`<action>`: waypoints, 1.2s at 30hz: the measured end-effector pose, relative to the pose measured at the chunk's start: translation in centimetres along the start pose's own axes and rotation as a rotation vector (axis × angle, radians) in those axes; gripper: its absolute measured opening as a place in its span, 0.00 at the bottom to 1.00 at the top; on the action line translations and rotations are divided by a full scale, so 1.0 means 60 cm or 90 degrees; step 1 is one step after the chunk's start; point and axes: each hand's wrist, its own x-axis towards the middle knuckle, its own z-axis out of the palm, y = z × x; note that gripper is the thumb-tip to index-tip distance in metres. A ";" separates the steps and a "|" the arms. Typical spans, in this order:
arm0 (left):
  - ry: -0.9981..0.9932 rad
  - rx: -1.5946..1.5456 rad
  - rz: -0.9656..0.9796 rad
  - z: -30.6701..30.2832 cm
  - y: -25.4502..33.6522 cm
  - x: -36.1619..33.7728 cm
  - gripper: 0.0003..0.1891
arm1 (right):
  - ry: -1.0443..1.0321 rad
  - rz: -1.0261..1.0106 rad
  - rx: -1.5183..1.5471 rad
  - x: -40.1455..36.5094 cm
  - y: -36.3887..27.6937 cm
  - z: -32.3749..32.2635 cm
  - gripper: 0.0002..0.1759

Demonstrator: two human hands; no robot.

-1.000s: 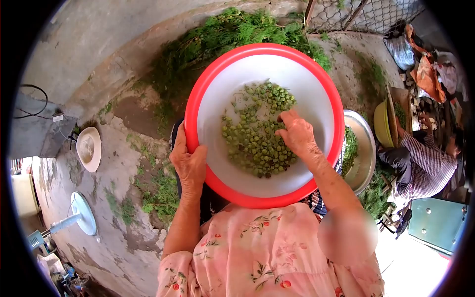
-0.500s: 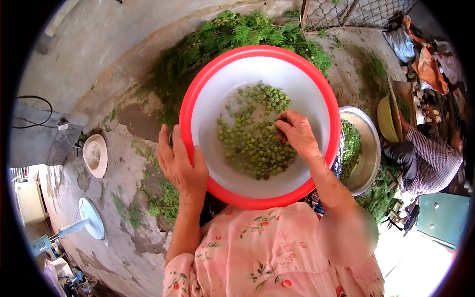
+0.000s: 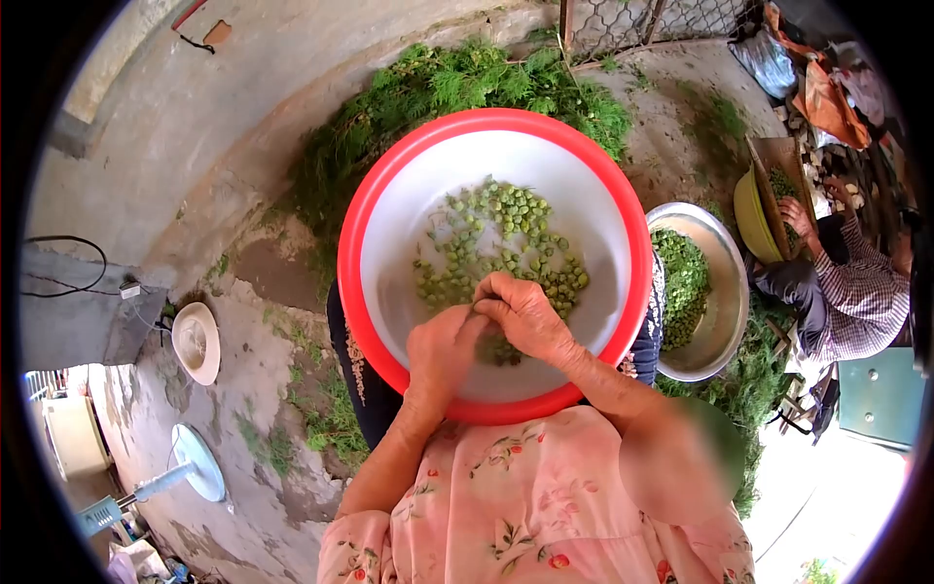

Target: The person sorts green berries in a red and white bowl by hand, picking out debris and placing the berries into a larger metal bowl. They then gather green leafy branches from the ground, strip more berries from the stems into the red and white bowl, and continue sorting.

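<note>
Left hand [image 3: 440, 350] has left the rim of the basin [image 3: 351, 253] and now meets right hand [image 3: 525, 316] above green berries [image 3: 516, 209] inside. Work becomes two-handed; basin sits unheld on lap. Fingers drawn narrow; cannot tell what they hold.

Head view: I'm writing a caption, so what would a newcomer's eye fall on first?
Likely the big white basin with a red rim in the middle, with small green pieces in it. The left hand and right hand are close together over it. Just to its right, a metal bowl holds greenery.
</note>
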 end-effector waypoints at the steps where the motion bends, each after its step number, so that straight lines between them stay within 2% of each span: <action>1: 0.012 0.025 0.008 0.002 -0.006 -0.002 0.08 | 0.023 0.012 0.004 0.001 -0.001 -0.001 0.03; 3: 0.038 0.074 0.021 0.006 -0.018 -0.007 0.08 | 0.066 0.038 0.010 0.002 -0.009 -0.006 0.03; 5: 0.045 0.131 0.058 0.008 -0.021 -0.012 0.08 | 0.189 -0.011 0.016 0.005 -0.028 -0.027 0.04; 6: 0.050 0.160 0.075 0.007 -0.023 -0.015 0.09 | 0.263 -0.025 -0.064 0.009 -0.040 -0.045 0.04; 7: 0.031 0.179 0.058 0.005 -0.020 -0.017 0.10 | 0.337 -0.038 -0.145 0.014 -0.054 -0.070 0.04; 9: -0.009 0.213 0.027 0.000 -0.009 -0.019 0.12 | 0.456 -0.105 -0.140 0.026 -0.084 -0.128 0.06; 11: 0.038 0.230 0.119 0.007 -0.021 -0.016 0.11 | 0.603 -0.274 -0.586 0.044 -0.090 -0.201 0.10; 13: 0.066 0.231 0.168 0.013 -0.030 -0.013 0.11 | 0.674 -0.358 -0.654 0.065 -0.095 -0.229 0.15; 14: 0.068 0.223 0.172 0.014 -0.032 -0.014 0.12 | 0.678 -0.352 -0.631 0.067 -0.095 -0.231 0.18; 17: 0.036 0.197 0.161 0.021 -0.043 -0.019 0.13 | 0.424 -0.269 -0.535 0.072 -0.090 -0.182 0.17; 19: 0.022 0.187 0.160 0.023 -0.047 -0.021 0.13 | 0.201 -0.138 -0.521 0.092 -0.043 -0.157 0.19; 21: 0.028 0.181 0.171 0.025 -0.046 -0.023 0.12 | 0.183 -0.219 -0.731 0.107 -0.007 -0.109 0.20; 24: -0.007 0.177 0.136 0.020 -0.037 -0.023 0.10 | 0.160 -0.214 -0.865 0.088 0.021 -0.070 0.19; 27: 0.000 0.178 0.132 0.019 -0.033 -0.023 0.09 | 0.014 -0.158 -0.817 0.045 0.005 -0.047 0.17; 30: -0.011 0.168 0.130 0.018 -0.037 -0.025 0.09 | -0.041 -0.166 -0.728 0.019 0.015 -0.046 0.05; 33: -0.012 0.161 0.131 0.020 -0.039 -0.027 0.09 | 0.019 -0.167 -0.652 0.040 0.027 -0.077 0.15; 36: -0.013 0.134 0.130 0.016 -0.035 -0.026 0.09 | 0.184 -0.146 -0.622 0.083 0.003 -0.103 0.17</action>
